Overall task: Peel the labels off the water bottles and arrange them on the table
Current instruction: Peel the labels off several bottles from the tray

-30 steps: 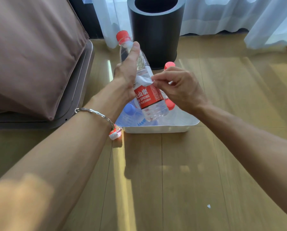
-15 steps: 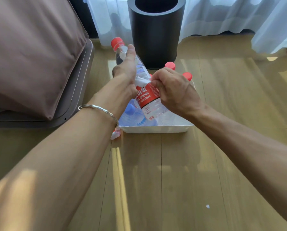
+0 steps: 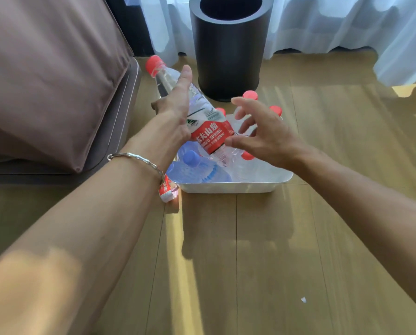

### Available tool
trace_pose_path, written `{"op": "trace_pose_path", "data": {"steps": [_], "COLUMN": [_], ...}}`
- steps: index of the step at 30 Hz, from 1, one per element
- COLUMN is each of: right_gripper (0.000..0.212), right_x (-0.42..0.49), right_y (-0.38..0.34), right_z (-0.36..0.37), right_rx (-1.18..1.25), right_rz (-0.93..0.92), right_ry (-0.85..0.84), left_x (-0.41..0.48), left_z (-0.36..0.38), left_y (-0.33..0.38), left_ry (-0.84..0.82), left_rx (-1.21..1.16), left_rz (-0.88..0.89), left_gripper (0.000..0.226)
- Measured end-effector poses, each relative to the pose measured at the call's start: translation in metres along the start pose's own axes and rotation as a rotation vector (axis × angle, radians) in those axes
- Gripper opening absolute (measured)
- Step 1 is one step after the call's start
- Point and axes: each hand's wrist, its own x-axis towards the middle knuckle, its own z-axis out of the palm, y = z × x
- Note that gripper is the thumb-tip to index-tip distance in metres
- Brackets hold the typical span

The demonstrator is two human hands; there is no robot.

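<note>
Over the shallow white tray point(image 3: 226, 187) the left hand point(image 3: 175, 105) grips a tilted water bottle point(image 3: 198, 99), thumb straight along its side, its red label point(image 3: 209, 137) in place. The right hand point(image 3: 270, 136) hovers by the label with fingers spread, holding nothing. In the tray lie a blue-capped bottle point(image 3: 191, 157) at left and red-capped bottles point(image 3: 250, 96) far right. A brown cushion point(image 3: 45, 68) sits left, a crumpled label point(image 3: 167, 189) lies on the wooden surface point(image 3: 226, 262) by the tray's near-left corner, and a black bin point(image 3: 228, 49) stands beyond before white curtains point(image 3: 335, 25).
</note>
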Motion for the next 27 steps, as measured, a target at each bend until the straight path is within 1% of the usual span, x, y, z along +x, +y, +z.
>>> {"op": "trace_pose_path", "data": {"steps": [1,2,3,5,6,7,9,12,14,16,19,21,22,23,25,27], "right_gripper": [0.064,0.060,0.050,0.024,0.017,0.015,0.014,0.013,0.014,0.015,0.014,0.015,0.017,0.018,0.020,0.024], "right_x": [-0.002,-0.003,-0.004,-0.003,-0.001,0.000,0.002,0.002,0.002,0.000,-0.005,-0.012,-0.013,-0.013,-0.009,-0.006], "right_y": [0.002,0.003,0.004,0.003,0.002,0.002,0.000,-0.008,-0.013,-0.014,-0.020,-0.036,-0.042,-0.047,-0.047,-0.043], "right_z": [-0.001,-0.001,0.001,0.004,0.006,0.008,0.012,0.017,0.019,0.019,0.020,0.033,0.041,0.045,0.037,0.013], "right_rx": [0.005,0.017,0.034,0.069,0.076,0.070,0.015,-0.106,-0.173,-0.186,-0.225,-0.227,-0.228,-0.233,-0.241,-0.171], "right_rz": [0.030,0.046,0.051,0.061,0.071,0.079,0.076,0.023,-0.041,-0.112,-0.241,-0.309,-0.321,-0.321,-0.286,-0.185], "right_ry": [-0.013,-0.009,0.004,0.070,0.121,0.163,0.221,0.271,0.267,0.252,0.261,0.198,0.153,0.097,-0.033,-0.107], "left_x": [-0.006,-0.011,-0.012,-0.011,-0.009,-0.005,-0.007,-0.011,-0.015,-0.017,-0.017,-0.017,-0.018,-0.019,-0.023,-0.026], "left_z": [0.001,0.002,0.003,0.004,0.005,0.005,0.007,0.010,0.014,0.015,0.015,0.011,0.010,0.010,0.013,0.015], "left_y": [0.002,0.005,0.005,0.001,-0.001,-0.004,-0.005,-0.007,-0.007,-0.007,-0.009,-0.007,-0.005,-0.003,0.002,0.003], "left_ry": [0.006,0.004,-0.007,-0.041,-0.044,-0.033,0.037,0.128,0.166,0.214,0.277,0.326,0.331,0.312,0.256,0.215], "left_rx": [0.014,0.022,0.021,0.014,0.020,0.020,0.007,-0.050,-0.041,0.028,0.124,0.172,0.189,0.215,0.242,0.198], "left_rz": [0.014,0.022,0.015,-0.013,-0.021,-0.029,-0.029,0.003,0.029,0.054,0.051,0.062,0.055,0.050,0.075,0.074], "left_gripper": [0.116,0.112,0.111,0.117,0.120,0.121,0.118,0.090,0.080,0.078,0.084,0.078,0.075,0.077,0.096,0.106]}}
